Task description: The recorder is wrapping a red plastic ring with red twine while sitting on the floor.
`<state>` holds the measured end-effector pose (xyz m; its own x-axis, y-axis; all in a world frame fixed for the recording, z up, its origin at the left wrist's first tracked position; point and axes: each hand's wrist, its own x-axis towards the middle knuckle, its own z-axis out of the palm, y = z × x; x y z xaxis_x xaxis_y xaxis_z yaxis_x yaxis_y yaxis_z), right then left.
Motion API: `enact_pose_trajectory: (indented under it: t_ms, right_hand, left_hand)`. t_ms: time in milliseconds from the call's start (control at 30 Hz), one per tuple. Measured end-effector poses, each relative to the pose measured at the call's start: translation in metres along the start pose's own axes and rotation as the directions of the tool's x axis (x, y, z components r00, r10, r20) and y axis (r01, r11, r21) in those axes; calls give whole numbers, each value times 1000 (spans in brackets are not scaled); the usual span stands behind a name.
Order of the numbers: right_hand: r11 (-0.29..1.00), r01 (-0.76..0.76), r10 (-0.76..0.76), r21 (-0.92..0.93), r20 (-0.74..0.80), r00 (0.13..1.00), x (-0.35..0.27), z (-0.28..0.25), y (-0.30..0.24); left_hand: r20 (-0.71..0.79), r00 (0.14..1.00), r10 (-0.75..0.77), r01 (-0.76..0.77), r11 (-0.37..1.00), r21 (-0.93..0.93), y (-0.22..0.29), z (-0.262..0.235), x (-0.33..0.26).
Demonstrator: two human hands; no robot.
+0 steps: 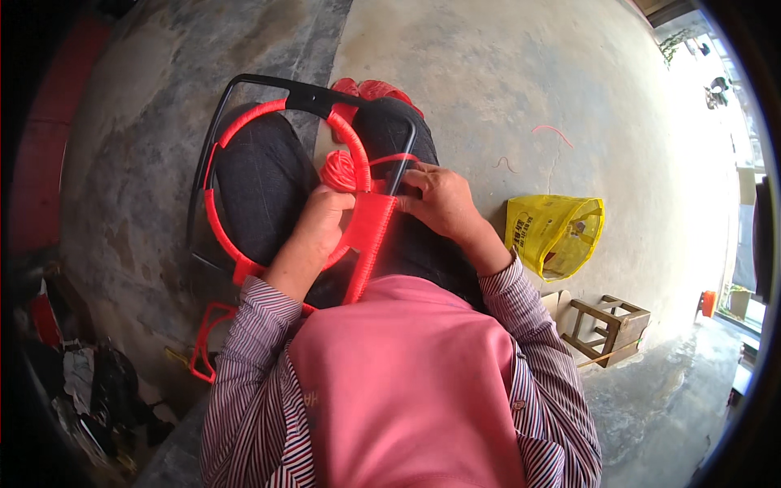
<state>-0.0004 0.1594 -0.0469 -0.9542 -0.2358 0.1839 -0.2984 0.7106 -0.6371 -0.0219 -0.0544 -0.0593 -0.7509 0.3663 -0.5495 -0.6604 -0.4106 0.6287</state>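
Picture centre: right hand (442, 199), clamped on red strand (382, 159), was nearer, just right of up-right-slanting black bar (399, 169); left hand (327, 215) left of it, grip unclear.

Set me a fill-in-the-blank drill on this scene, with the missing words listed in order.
1. The metal frame is partly wrapped in ____ cord.
2. The plastic bag on the floor is mainly coloured ____.
3. The wooden stool is on the person's ____ side.
4. The shirt sleeves have a pattern of ____.

Missing words: red; yellow; right; stripes.
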Motion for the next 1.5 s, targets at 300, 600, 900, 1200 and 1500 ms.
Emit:
enact_pose_trajectory:
  t_ms: [300, 600, 900, 1200, 1500]
  right_hand:
    - [939, -200, 203, 279, 17, 979, -12, 8, 0]
    - [-191, 18, 352, 981, 51, 935, -28, -10, 17]
    - [21, -191, 411, 981, 166, 896, -9, -3, 0]
    - [353, -43, 314, 935, -75, 947, -5, -25, -18]
    - [-328, -36, -138, 944, -11, 990, -5, -57, -19]
  left_hand:
    - [59, 998, -17, 17, 1000, -2, -2, 0, 1]
    - [132, 985, -108, 125, 984, -125, 4, -2, 1]
    - [130, 987, -96, 103, 994, -48, 9, 5, 1]
    - [177, 981, -77, 101, 986, -134, 7, 2, 1]
    - [72, 996, -60, 66, 994, -92, 7, 7, 0]
